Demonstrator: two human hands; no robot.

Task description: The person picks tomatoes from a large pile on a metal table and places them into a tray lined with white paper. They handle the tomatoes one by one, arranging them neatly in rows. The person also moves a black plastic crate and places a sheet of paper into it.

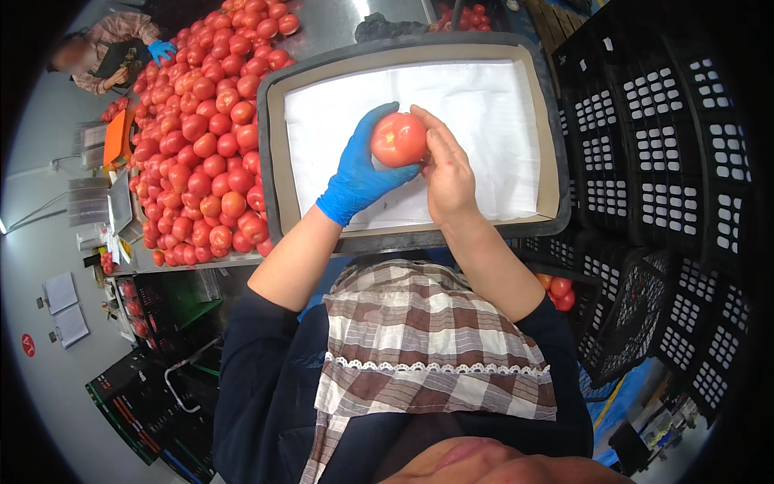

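A large red tomato (pixel 399 140) is held between both hands, above a black crate (pixel 559 151) lined with cardboard and white paper (pixel 496 139). My left hand (pixel 361 166), in a blue glove, curls round the tomato's left side, its thumb below the fruit. My right hand (pixel 450 169), bare, rests against the tomato's right side with its fingers pointing up. No other tomato shows inside the crate. A big heap of red tomatoes (pixel 205 145) lies on the metal table, right up against the crate's left side.
A person (pixel 106 51) with one blue glove reaches to the heap's far left. Stacked black plastic crates (pixel 653 139) stand at the right, with tomatoes (pixel 559 292) in a lower one. An orange box (pixel 117 139) is at the table's left edge.
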